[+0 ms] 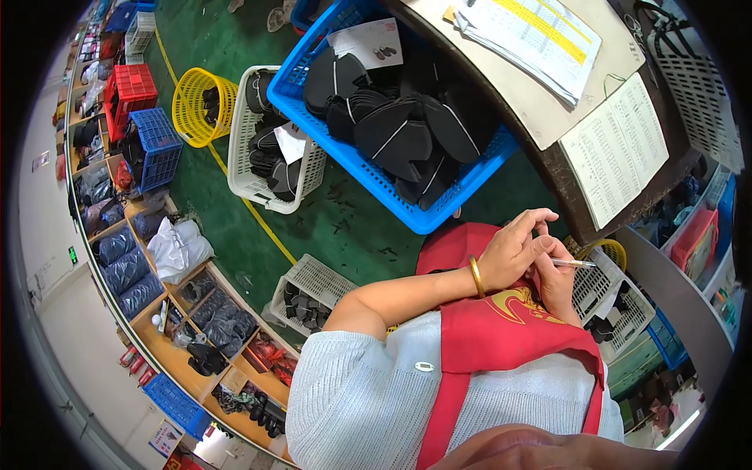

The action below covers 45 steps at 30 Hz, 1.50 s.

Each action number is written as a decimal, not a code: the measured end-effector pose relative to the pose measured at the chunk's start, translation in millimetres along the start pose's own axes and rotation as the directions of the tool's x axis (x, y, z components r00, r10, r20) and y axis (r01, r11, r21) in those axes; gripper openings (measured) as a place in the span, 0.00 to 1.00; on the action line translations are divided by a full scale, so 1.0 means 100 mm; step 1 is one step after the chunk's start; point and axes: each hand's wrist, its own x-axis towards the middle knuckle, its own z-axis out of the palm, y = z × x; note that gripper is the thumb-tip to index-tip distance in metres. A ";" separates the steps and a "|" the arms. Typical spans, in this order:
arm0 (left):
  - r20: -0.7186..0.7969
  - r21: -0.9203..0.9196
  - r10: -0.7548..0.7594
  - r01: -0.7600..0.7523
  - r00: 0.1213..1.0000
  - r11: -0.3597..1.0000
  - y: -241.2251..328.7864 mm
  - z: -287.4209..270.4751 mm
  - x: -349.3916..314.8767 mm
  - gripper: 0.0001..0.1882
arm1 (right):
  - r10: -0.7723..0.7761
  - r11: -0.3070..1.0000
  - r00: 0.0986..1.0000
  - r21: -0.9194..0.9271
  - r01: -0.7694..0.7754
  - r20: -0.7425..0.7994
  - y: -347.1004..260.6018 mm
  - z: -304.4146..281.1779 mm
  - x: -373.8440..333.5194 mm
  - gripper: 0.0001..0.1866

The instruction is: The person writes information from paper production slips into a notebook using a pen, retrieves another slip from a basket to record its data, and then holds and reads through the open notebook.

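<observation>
My right hand is closed around a slim pen, whose tip points to the right. Just beside it, my left hand, with a gold bangle at the wrist, has its fingers loosely stretched and holds nothing I can see. The two hands meet in front of my red apron; whether they press together I cannot tell. Ahead of them, a blue plastic basket holds several black, flat shoe-shaped pieces and a printed sheet. An open notebook with handwriting lies on the table's corner.
The dark-edged table bears a stack of papers. On the green floor stand a white basket of black pieces, a yellow basket and another white basket. Wooden shelves with wrapped bundles line the left.
</observation>
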 end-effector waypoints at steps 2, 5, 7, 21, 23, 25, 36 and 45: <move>0.048 -0.187 -0.080 0.087 0.996 0.979 -0.11 0.15 0.10 0.20 | -0.044 0.998 0.999 -0.032 0.044 0.023 -0.07 -0.21 -0.07 0.07; 0.162 -0.323 -0.231 0.273 0.959 0.906 -0.31 0.24 0.31 0.21 | -0.177 0.952 0.983 -0.245 0.184 0.052 -0.12 -0.65 0.07 0.13; 0.007 -0.260 -0.335 0.325 0.942 0.909 -0.49 0.34 0.42 0.22 | -0.156 0.929 0.969 -0.304 0.210 0.192 -0.32 -1.07 0.14 0.18; -0.527 -0.463 -0.481 0.237 0.701 0.854 -1.50 1.72 1.11 0.29 | -0.579 0.426 0.811 -0.878 0.219 -0.079 -1.33 -4.85 1.92 0.14; -0.598 -0.469 -0.469 0.191 0.650 0.862 -1.60 1.89 1.20 0.28 | -0.669 0.191 0.743 -0.965 0.177 0.004 -1.62 -5.03 2.32 0.17; -0.586 -0.538 -0.495 0.149 0.642 0.830 -1.78 1.91 1.24 0.20 | -0.551 0.266 0.834 -0.945 0.190 0.013 -1.84 -4.98 2.59 0.22; -0.594 -0.440 -0.473 0.229 0.651 0.868 -1.71 2.07 1.52 0.15 | -0.103 0.360 0.990 -0.925 0.125 0.093 -2.04 -4.99 2.86 0.29; -0.746 0.052 -0.040 0.118 0.664 0.992 -1.87 1.95 1.26 0.19 | -0.078 0.705 0.990 -0.696 0.138 0.117 -1.55 -4.83 1.93 0.23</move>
